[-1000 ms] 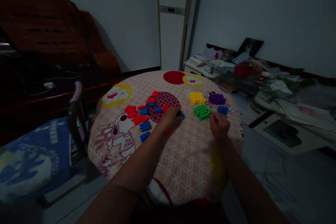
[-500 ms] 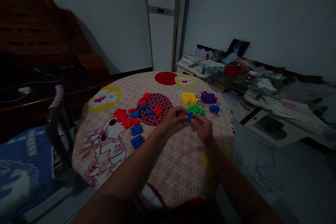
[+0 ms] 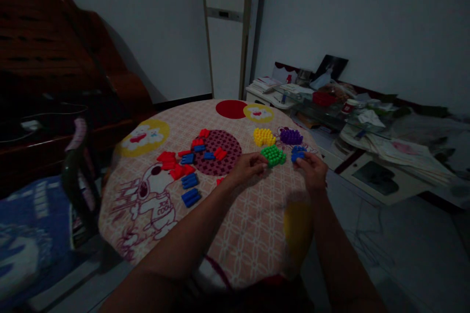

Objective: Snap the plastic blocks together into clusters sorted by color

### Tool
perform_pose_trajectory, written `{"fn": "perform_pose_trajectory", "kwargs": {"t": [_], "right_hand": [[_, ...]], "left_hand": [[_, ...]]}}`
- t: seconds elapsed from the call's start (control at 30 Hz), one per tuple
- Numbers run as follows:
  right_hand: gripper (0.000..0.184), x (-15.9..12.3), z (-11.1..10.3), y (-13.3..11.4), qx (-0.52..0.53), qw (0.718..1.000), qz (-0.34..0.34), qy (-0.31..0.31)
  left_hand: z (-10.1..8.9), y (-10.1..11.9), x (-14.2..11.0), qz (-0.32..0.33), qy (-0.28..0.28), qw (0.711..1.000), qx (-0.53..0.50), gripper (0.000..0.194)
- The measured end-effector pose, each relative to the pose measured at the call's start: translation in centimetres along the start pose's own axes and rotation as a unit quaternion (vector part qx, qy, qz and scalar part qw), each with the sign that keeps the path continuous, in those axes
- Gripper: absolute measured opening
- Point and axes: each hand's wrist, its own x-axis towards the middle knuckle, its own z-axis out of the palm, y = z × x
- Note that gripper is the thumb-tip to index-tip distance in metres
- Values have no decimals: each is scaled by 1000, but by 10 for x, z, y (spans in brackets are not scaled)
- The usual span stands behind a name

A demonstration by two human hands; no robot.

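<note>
At the right of the table, my right hand [image 3: 313, 170] pinches a small blue plastic piece at the near edge of a cluster of blue knobbed pieces [image 3: 298, 149]. My left hand [image 3: 251, 165] rests low over the cloth just left of a green cluster of knobbed pieces [image 3: 273, 155]. Its fingers are curled together, and whatever they hold, if anything, is hidden. Behind the green pieces stand a yellow cluster [image 3: 264, 137] and a purple cluster [image 3: 291, 136]. Left of my left forearm lie loose red pieces [image 3: 178, 171] and blue pieces [image 3: 190, 181].
A patterned cloth [image 3: 242, 234] covers the round table. To the left are a chair [image 3: 79, 176] and a dark wooden bench [image 3: 40, 49]. Along the right wall runs a low cabinet [image 3: 370, 171] piled with papers and bags. A tall white unit [image 3: 224, 49] stands behind.
My hands have parted. My right hand has moved right with a blue piece to the blue cluster, while my left stays near the green one. A red piece now shows beside my left forearm.
</note>
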Motion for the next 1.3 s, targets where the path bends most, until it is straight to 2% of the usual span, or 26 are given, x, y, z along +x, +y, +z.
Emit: {"fn": "perform_pose_trajectory", "kwargs": {"t": [0.07,0.1,0.23,0.37,0.57,0.7,0.83,0.93,1.0,1.07,1.1,1.17,1.23,1.3], "right_hand": [[38,23,-22,11,-50,995,-9,84],[40,33,-32,17,-84,991,-5,100],[42,60,-56,38,-232,967,-1,105],[43,71,-55,42,-303,951,-15,65],[37,71,-47,35,-317,948,-18,35],[37,70,-50,39,-326,945,-8,30],[43,69,-57,50,-314,948,-12,55],[51,63,-59,54,-310,945,-28,99],[51,55,-57,51,-320,933,-54,154],[45,43,-50,43,-309,927,-78,199],[41,36,-44,38,-291,932,-83,200],[35,19,-29,25,-243,955,-71,154],[33,2,-11,15,-195,978,-43,64],[34,-13,6,9,-157,987,-24,-8]], "left_hand": [[-5,-4,2,-2,19,1000,-2,38],[-8,-6,3,-4,26,1000,-4,38],[-12,-9,5,-10,38,999,-2,38],[-10,-8,3,-17,36,999,10,34],[-15,-5,2,-24,57,998,8,25],[-22,-2,2,-13,78,997,19,20],[-23,-3,1,-13,94,994,48,11],[-25,-5,1,-6,115,984,133,9],[-31,-3,1,3,146,964,224,14],[-41,3,-1,10,183,928,324,17],[-48,6,-3,9,206,906,371,18],[-63,15,-9,-12,257,854,453,20],[-78,21,-14,-64,294,802,517,24],[-91,24,-20,-127,294,763,562,26]]}}
